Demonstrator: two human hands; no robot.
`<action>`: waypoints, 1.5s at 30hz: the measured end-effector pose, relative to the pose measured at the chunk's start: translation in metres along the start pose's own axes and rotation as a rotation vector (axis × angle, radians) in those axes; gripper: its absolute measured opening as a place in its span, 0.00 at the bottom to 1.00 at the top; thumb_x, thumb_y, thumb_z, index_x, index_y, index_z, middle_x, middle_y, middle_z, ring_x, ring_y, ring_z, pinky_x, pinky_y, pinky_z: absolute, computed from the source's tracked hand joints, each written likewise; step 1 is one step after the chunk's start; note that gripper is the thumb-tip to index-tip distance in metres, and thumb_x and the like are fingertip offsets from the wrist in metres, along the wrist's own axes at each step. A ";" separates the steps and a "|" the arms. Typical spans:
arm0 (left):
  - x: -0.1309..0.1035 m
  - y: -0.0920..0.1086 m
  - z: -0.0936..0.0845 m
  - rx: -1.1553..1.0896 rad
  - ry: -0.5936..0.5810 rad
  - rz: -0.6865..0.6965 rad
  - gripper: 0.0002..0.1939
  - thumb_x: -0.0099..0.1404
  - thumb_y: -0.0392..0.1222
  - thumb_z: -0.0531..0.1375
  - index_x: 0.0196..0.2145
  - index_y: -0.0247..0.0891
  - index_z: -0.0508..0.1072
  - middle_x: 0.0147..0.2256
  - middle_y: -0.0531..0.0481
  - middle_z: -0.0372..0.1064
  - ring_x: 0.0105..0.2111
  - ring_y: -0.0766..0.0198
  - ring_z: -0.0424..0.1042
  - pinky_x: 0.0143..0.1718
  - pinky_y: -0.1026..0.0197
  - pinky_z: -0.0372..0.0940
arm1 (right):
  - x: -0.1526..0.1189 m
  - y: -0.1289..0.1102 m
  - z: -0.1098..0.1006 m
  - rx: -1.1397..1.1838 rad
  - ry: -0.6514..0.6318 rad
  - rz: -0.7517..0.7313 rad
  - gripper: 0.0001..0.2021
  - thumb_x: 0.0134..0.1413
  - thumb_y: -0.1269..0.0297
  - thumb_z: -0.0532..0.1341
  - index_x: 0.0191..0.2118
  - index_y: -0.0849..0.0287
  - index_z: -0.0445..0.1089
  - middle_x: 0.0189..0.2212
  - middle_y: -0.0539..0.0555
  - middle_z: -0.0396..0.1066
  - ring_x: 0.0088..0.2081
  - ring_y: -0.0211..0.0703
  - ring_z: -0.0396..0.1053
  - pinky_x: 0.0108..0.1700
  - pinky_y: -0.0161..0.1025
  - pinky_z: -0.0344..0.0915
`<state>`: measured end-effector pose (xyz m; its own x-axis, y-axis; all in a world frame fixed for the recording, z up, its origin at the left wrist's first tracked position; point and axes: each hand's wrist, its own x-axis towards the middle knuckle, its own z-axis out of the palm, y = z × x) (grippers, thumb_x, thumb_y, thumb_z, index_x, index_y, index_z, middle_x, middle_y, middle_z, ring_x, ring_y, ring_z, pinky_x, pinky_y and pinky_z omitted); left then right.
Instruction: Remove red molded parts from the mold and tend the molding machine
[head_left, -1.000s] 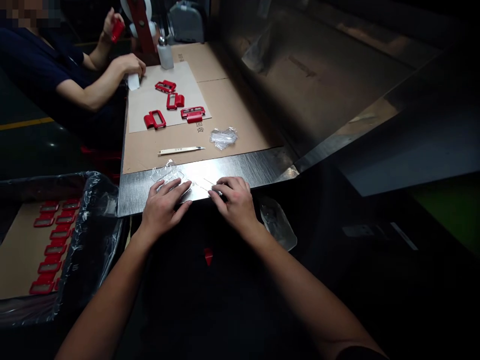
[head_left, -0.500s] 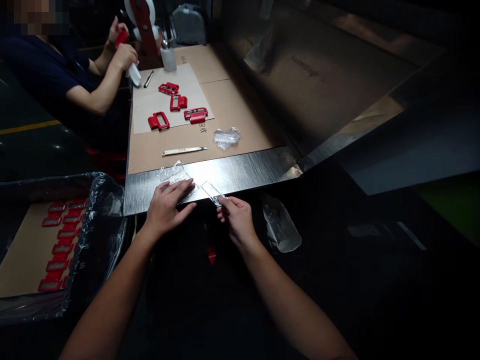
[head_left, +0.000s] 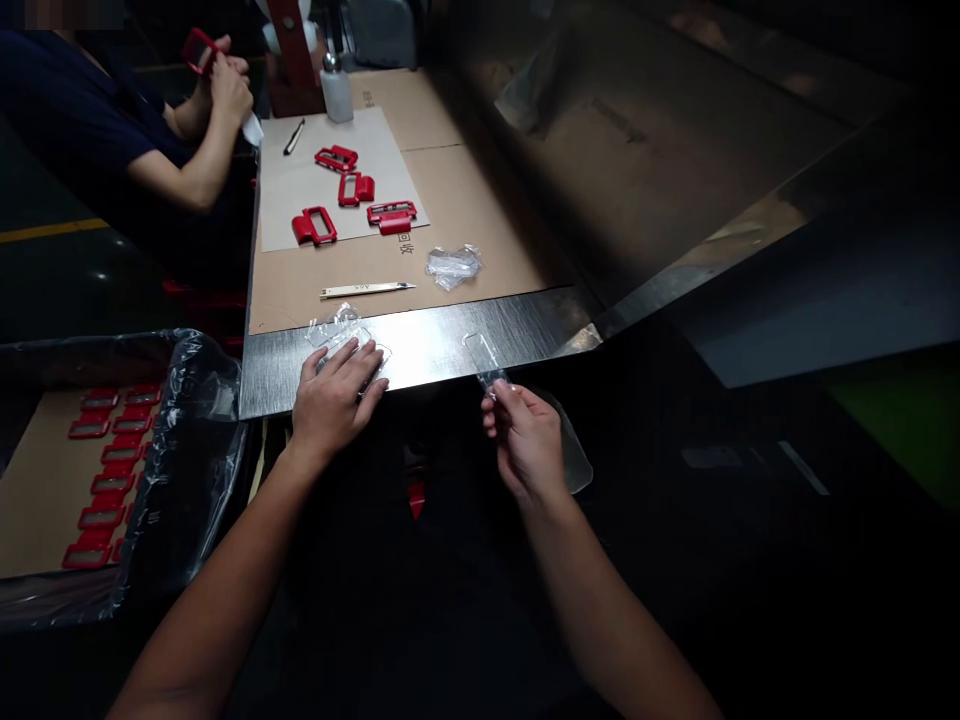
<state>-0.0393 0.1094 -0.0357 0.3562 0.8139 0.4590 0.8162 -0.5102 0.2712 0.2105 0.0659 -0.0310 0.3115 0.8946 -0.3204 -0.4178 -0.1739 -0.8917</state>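
Observation:
My right hand point(head_left: 527, 430) is closed in a pinch on the near end of a clear plastic piece point(head_left: 484, 352), a slim rectangle with rounded corners. Its far end extends over the table's metal edge point(head_left: 427, 345). My left hand point(head_left: 336, 398) lies flat with fingers stretched on several clear plastic pieces point(head_left: 335, 325) at the metal edge, partly covering them. Beyond the hands, a craft knife point(head_left: 367, 290) rests on the cardboard, with a crumpled clear plastic bundle point(head_left: 453, 266) to its right.
Several red frames point(head_left: 355, 188) lie on a pale sheet. At left stands a box point(head_left: 196, 450) lined with plastic, holding rows of red frames. Across the table, a co-worker holds a red frame point(head_left: 199, 50). A white bottle point(head_left: 337, 95) stands behind; a dark panel point(head_left: 637, 150) borders the right.
My right hand has moved to the right with the clear plastic piece, away from my left hand. My left hand stays on the pile. The co-worker's red frame has turned and shifted left.

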 end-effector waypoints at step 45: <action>-0.037 0.110 -0.031 -0.824 0.296 -0.543 0.04 0.65 0.37 0.68 0.32 0.38 0.77 0.32 0.52 0.68 0.29 0.69 0.68 0.27 0.67 0.64 | -0.113 -0.004 -0.021 -0.455 -0.314 -0.042 0.10 0.63 0.60 0.68 0.30 0.56 0.78 0.25 0.51 0.74 0.28 0.39 0.70 0.32 0.35 0.66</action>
<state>0.0231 0.0146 0.0036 -0.1853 0.9474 0.2611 0.2289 -0.2168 0.9490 0.1949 -0.0430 0.0022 0.0215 0.9721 -0.2334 0.0215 -0.2338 -0.9720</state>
